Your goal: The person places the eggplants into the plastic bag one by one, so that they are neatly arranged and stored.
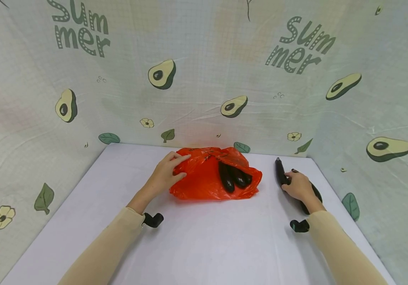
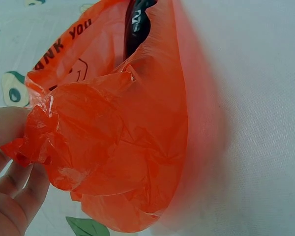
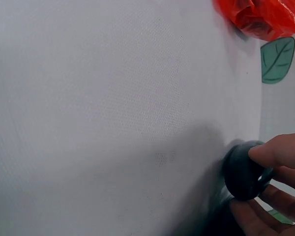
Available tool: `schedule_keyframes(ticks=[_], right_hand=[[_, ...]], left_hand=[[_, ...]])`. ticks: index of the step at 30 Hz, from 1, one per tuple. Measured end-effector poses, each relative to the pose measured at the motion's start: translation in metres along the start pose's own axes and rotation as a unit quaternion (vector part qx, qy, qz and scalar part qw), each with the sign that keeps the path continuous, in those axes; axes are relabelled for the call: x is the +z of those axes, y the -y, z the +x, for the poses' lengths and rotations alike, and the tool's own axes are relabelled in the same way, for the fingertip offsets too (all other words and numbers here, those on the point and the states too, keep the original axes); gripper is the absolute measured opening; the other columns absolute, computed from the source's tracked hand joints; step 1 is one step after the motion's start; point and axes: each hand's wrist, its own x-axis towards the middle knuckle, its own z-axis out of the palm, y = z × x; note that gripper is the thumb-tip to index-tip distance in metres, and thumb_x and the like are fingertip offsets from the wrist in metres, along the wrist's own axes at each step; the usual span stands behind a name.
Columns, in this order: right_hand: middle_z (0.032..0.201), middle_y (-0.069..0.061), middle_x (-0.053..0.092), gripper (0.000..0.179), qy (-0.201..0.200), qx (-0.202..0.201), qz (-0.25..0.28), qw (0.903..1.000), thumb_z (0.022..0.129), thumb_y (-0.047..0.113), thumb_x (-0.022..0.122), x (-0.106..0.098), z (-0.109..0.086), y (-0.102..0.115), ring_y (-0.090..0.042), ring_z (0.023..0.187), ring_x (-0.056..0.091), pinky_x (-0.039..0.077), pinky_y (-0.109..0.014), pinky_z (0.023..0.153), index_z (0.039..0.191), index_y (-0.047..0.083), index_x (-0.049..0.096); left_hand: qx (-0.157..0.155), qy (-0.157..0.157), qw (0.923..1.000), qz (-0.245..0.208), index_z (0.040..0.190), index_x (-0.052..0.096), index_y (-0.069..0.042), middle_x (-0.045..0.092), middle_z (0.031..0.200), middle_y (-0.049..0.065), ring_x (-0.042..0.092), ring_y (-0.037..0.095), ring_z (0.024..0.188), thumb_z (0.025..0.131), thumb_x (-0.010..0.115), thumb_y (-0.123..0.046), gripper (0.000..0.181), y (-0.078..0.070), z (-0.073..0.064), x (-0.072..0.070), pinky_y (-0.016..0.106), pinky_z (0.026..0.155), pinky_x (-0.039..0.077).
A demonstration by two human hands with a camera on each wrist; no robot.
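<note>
Pale cloth (image 1: 197, 51) hung behind and at both sides of a white-covered counter (image 1: 211, 241), printed with avocados, flowers and leaves. Its lettering read "summer" twice, split over two lines each time, once toward the left and once toward the right.

Near the middle of the counter's back edge lay a red plastic bag (image 1: 198, 180), its mouth open toward the right. Black print inside the mouth showed "ANK YOU" in the left wrist view, the start of the first word hidden, with part of a line drawing beneath. At least two dark, glossy eggplants (image 1: 227, 178) sat in the bag, their ends showing at the opening. Pale marks on one dark thing in there could not be read.

At the bag's left end was the left hand (image 1: 164, 172), its grip closed on a crumpled corner of the plastic between thumb and fingers.

Near the counter's back right corner, well apart from the bag, two loose eggplants (image 1: 279, 171) lay close together. Over them was the right hand (image 1: 299, 187), its grip clamped round one rounded end; which of the two it held could not be told. Beige sleeves (image 1: 107, 245) covered both arms, and a black fitting (image 1: 153, 220) showed at each wrist.
</note>
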Motion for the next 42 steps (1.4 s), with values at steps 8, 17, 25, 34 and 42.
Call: schedule_keyframes(ticks=[8, 17, 25, 34, 42], right_hand=[[0.121, -0.035, 0.057, 0.058, 0.029, 0.015, 0.005, 0.9995, 0.084, 0.015, 0.07, -0.002, 0.001, 0.005, -0.051, 0.114, 0.051, 0.039, -0.065, 0.095, 0.134, -0.009, 0.052], [0.121, -0.035, 0.057, 0.059, 0.033, 0.018, 0.005, 0.9993, 0.086, 0.017, 0.071, -0.004, 0.0, 0.009, -0.05, 0.111, 0.053, 0.041, -0.064, 0.094, 0.135, -0.008, 0.051], [0.119, -0.034, 0.058, 0.059, 0.036, 0.013, -0.005, 0.9993, 0.086, 0.02, 0.069, -0.006, -0.002, 0.006, -0.05, 0.11, 0.054, 0.041, -0.066, 0.094, 0.137, -0.005, 0.051], [0.12, -0.034, 0.059, 0.06, 0.044, 0.001, 0.0, 0.999, 0.087, 0.024, 0.07, -0.003, -0.004, 0.004, -0.049, 0.109, 0.056, 0.043, -0.065, 0.091, 0.136, -0.005, 0.051], [0.124, -0.033, 0.058, 0.058, 0.037, -0.003, 0.027, 0.9989, 0.089, 0.023, 0.067, -0.008, -0.011, 0.008, -0.042, 0.102, 0.058, 0.046, -0.061, 0.086, 0.138, -0.003, 0.051]], left_hand=[[0.0, -0.001, 1.0, 0.001, 0.142, 0.053, -0.022, 0.045, 0.112, -0.003, 0.05, 0.016, 0.101, 0.084, 0.078, -0.014, 0.064, 0.002, 0.0, 0.0, 0.028, 0.084, 0.054], [-0.002, 0.0, 1.0, -0.004, 0.142, 0.053, -0.022, 0.045, 0.113, -0.003, 0.05, 0.016, 0.102, 0.084, 0.078, -0.014, 0.064, 0.002, 0.0, 0.0, 0.029, 0.084, 0.054], [-0.003, -0.001, 1.0, -0.004, 0.142, 0.053, -0.022, 0.045, 0.112, -0.003, 0.05, 0.016, 0.103, 0.083, 0.078, -0.014, 0.064, 0.001, 0.0, -0.001, 0.029, 0.084, 0.054], [-0.004, -0.001, 1.0, -0.003, 0.141, 0.053, -0.022, 0.046, 0.113, -0.003, 0.05, 0.016, 0.103, 0.084, 0.078, -0.013, 0.064, 0.001, 0.0, -0.001, 0.029, 0.085, 0.054], [-0.005, 0.002, 1.0, -0.004, 0.142, 0.053, -0.023, 0.046, 0.114, -0.003, 0.05, 0.016, 0.102, 0.084, 0.078, -0.013, 0.065, 0.001, 0.0, 0.0, 0.028, 0.083, 0.054]])
